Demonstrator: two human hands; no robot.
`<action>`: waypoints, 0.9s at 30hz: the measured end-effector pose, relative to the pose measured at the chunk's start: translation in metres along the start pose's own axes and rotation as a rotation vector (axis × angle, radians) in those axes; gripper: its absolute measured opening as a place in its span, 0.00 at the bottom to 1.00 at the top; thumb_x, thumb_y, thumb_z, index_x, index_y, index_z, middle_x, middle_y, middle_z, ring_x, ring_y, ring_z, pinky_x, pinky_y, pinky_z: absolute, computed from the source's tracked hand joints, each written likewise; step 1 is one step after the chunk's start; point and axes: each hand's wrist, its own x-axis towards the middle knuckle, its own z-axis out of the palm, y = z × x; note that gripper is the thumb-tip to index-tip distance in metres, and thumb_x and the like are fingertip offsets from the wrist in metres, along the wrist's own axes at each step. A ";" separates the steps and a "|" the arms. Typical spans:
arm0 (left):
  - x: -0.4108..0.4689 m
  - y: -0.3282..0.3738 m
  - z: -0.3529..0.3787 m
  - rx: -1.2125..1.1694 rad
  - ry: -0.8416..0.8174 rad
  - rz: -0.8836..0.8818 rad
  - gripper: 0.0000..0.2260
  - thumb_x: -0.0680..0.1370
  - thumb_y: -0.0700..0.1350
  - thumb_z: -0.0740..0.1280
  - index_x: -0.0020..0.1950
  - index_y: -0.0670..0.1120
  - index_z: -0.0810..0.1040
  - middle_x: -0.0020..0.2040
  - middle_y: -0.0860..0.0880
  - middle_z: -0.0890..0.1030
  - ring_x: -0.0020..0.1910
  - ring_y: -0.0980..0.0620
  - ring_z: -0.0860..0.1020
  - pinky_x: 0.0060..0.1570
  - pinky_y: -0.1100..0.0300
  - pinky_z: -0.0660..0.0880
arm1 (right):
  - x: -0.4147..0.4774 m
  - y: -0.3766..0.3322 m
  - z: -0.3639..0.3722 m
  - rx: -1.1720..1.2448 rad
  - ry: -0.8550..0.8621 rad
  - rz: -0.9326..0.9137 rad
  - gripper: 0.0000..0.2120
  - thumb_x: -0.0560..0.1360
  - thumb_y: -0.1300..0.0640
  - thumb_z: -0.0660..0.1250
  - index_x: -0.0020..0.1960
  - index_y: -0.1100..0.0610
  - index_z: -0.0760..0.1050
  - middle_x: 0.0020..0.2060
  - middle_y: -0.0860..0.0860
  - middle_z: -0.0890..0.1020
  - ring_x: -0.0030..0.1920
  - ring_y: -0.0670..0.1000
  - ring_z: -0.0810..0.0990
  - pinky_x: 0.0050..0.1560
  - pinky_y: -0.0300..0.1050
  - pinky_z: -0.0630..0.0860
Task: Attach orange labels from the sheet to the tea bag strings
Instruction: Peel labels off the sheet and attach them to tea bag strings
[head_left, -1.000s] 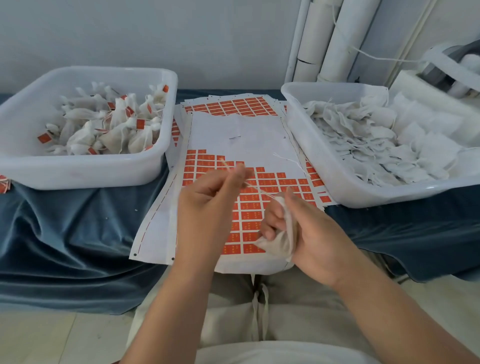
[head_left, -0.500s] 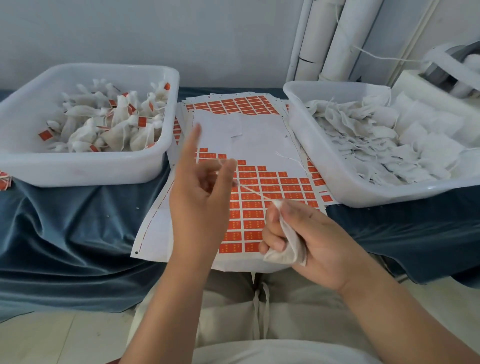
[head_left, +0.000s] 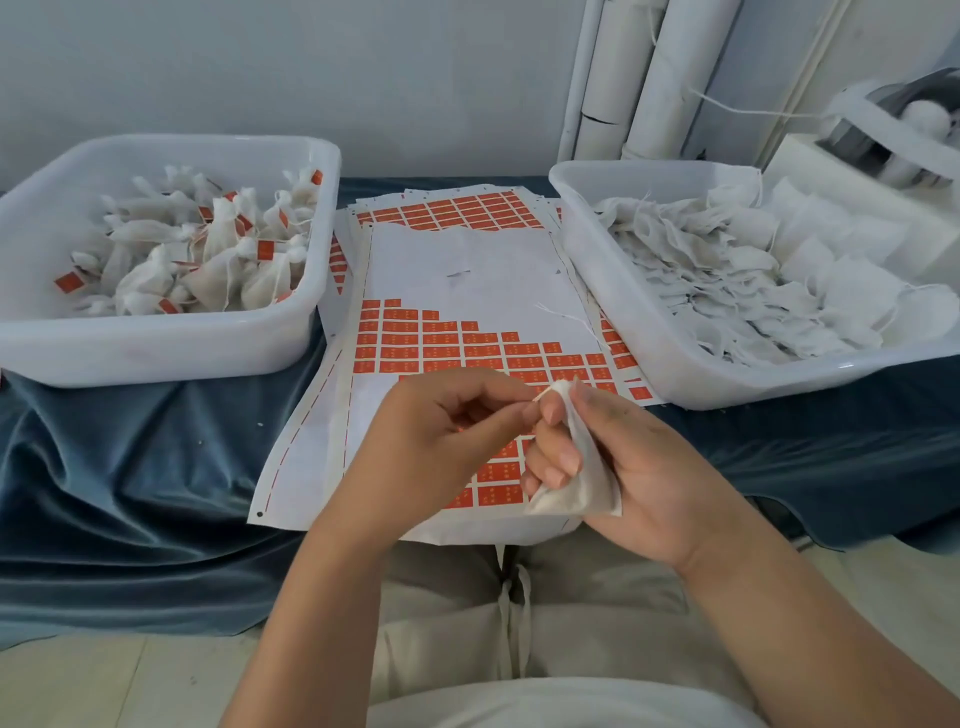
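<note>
A white tea bag is held in my right hand, fingers curled round it above the near end of the label sheet. My left hand sits close beside it, its fingertips pinching the short bit of string at the bag's top. The sheet lies on the blue cloth between two tubs; rows of orange labels fill its near half, and its far half is bare white backing. My hands hide the nearest labels.
A white tub at the left holds tea bags with orange labels. A white tub at the right holds plain tea bags. More label sheets lie underneath at the back. White pipes stand against the wall behind.
My left hand has come down and right from a raised position, closing on the bag's top; the stretched string between the hands has shortened. My right hand still holds the bag.
</note>
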 end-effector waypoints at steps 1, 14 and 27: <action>0.000 -0.001 -0.001 0.011 0.024 0.001 0.06 0.81 0.45 0.72 0.55 0.49 0.88 0.45 0.56 0.87 0.46 0.50 0.86 0.45 0.56 0.83 | 0.000 0.000 -0.001 -0.009 0.010 0.000 0.14 0.86 0.45 0.63 0.53 0.54 0.82 0.38 0.48 0.80 0.41 0.48 0.79 0.56 0.47 0.79; 0.003 -0.005 0.013 0.101 0.261 0.147 0.06 0.81 0.46 0.71 0.53 0.56 0.85 0.43 0.64 0.85 0.43 0.58 0.85 0.41 0.71 0.77 | -0.002 0.008 -0.001 -0.259 -0.084 0.047 0.18 0.88 0.47 0.61 0.69 0.55 0.80 0.37 0.45 0.79 0.41 0.47 0.77 0.56 0.46 0.77; 0.003 -0.006 0.003 0.333 0.115 0.102 0.07 0.83 0.51 0.67 0.53 0.64 0.83 0.38 0.62 0.83 0.39 0.54 0.82 0.36 0.68 0.76 | -0.005 -0.004 -0.001 -0.735 0.251 -0.049 0.26 0.83 0.32 0.60 0.55 0.51 0.85 0.37 0.47 0.82 0.45 0.45 0.81 0.65 0.56 0.72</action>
